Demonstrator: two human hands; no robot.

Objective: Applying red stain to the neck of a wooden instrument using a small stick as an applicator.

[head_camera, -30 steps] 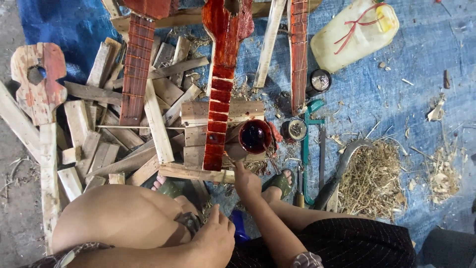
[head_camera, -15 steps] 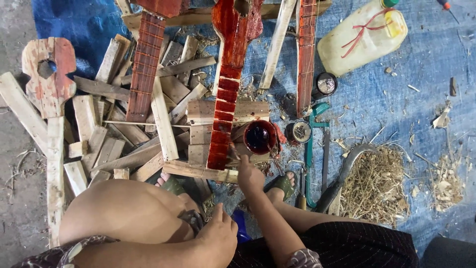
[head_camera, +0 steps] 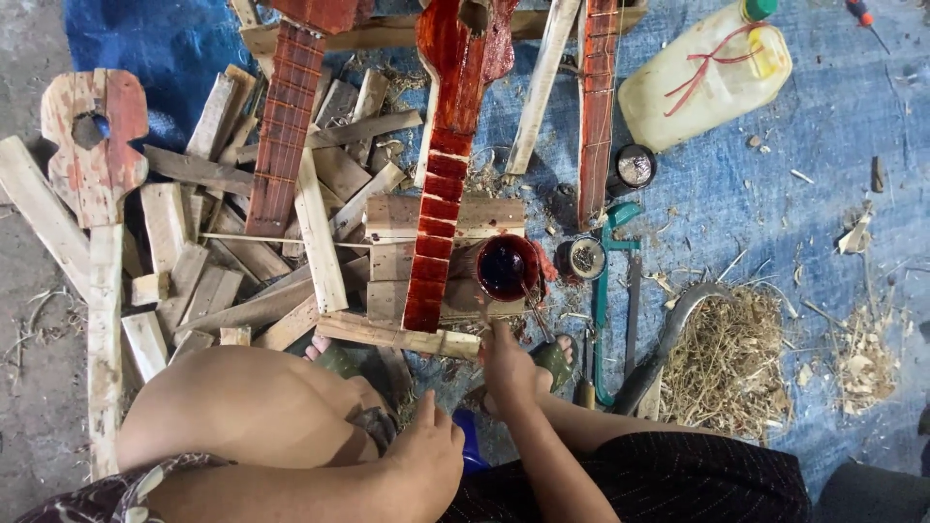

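Observation:
A small wooden guitar [head_camera: 450, 165], stained glossy red, lies with its neck resting on wooden blocks [head_camera: 387, 257], pointing toward me. Right of the neck's end stands a cup of dark red stain [head_camera: 506, 266]. My right hand [head_camera: 509, 366] is just below the cup, fingers closed on what looks like a thin brush [head_camera: 531, 305] whose tip is in the cup. My left hand [head_camera: 426, 460] rests by my bent knee [head_camera: 242, 412], fingers loosely curled, holding nothing I can see.
Scrap wood pieces [head_camera: 223, 281] are heaped at left, beside an unfinished guitar [head_camera: 92, 155]. Two more stained necks [head_camera: 286, 126] [head_camera: 596, 107] lie alongside. A pale plastic jug [head_camera: 702, 73], a round tin [head_camera: 635, 165], a green saw frame [head_camera: 610, 291] and shavings [head_camera: 736, 363] lie on the blue tarp [head_camera: 833, 145].
My right hand stays just below the stain cup, shifting only slightly. The left hand keeps still by the knee. The view has drifted a little.

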